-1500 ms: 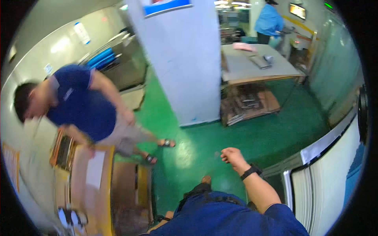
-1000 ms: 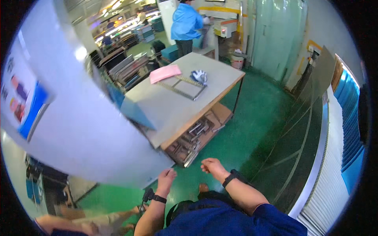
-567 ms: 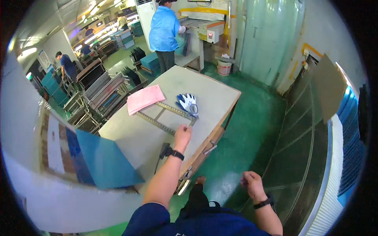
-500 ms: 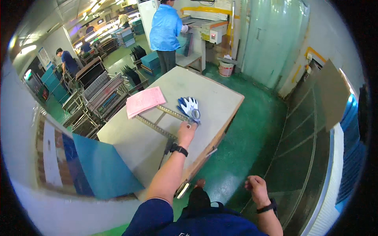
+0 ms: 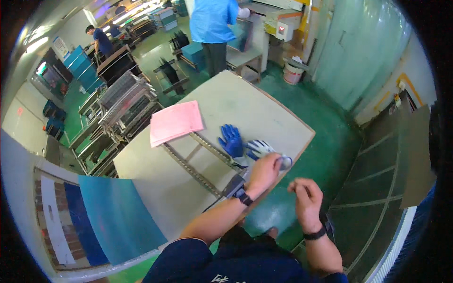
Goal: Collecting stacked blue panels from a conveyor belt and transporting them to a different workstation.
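Note:
My left hand point(image 5: 265, 174) is closed on the cuff of a white-and-blue work glove point(image 5: 258, 148), near the right edge of the table. The matching glove point(image 5: 230, 140) lies flat just to its left, blue coated side up. My right hand point(image 5: 307, 200) hangs past the table edge, fingers curled, and I see nothing in it. Under my left wrist is a small dark box point(image 5: 233, 186) with a cable. A ladder-like metal frame point(image 5: 190, 167) lies beside it, its far end beneath a stack of pink sheets point(image 5: 177, 123).
The pale table point(image 5: 264, 118) stands before me on a green floor. Metal racks point(image 5: 127, 106) are at the left. A co-worker in a blue jacket point(image 5: 213, 21) stands beyond the far edge, near a white bucket point(image 5: 292, 74). A dark panel point(image 5: 368, 184) leans at the right.
The two gloves have come apart: one lies at left, and my left hand has drawn the other rightward. My right hand has risen toward the table edge. My view has shifted.

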The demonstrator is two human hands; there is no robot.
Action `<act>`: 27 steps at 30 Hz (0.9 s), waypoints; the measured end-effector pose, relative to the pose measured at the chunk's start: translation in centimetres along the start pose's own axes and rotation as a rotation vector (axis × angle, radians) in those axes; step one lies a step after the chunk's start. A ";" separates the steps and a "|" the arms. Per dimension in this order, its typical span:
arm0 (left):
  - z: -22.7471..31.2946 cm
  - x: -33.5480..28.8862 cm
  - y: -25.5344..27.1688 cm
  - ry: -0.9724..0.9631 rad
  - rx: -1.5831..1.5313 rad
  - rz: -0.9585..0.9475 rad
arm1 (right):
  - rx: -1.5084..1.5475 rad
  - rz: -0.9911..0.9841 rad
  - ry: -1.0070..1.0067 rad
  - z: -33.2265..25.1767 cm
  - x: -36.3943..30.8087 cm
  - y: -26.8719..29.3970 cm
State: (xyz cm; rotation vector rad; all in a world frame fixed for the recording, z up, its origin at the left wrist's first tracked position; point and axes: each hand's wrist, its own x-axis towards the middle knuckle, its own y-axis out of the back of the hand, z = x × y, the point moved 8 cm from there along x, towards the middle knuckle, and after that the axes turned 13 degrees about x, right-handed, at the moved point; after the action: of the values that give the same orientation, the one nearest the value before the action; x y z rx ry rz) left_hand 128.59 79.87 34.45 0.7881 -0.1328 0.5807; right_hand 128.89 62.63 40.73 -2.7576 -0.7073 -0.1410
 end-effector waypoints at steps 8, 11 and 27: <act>6.4 -3.9 -13.5 0.127 -0.218 -0.467 | -0.548 0.026 0.097 4.7 0.7 12.2; 5.2 -4.9 -17.6 0.642 -1.007 -0.454 | -0.751 -0.075 -0.026 10.5 1.2 14.6; 30.6 -1.7 -35.1 -0.360 -0.529 -0.844 | 0.450 0.786 0.046 -1.1 0.0 43.1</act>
State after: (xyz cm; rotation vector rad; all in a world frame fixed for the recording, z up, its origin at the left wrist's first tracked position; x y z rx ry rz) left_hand 149.11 38.09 33.40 0.3609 -0.2519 -0.3953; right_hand 149.78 26.20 30.84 -2.3718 0.3490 0.1108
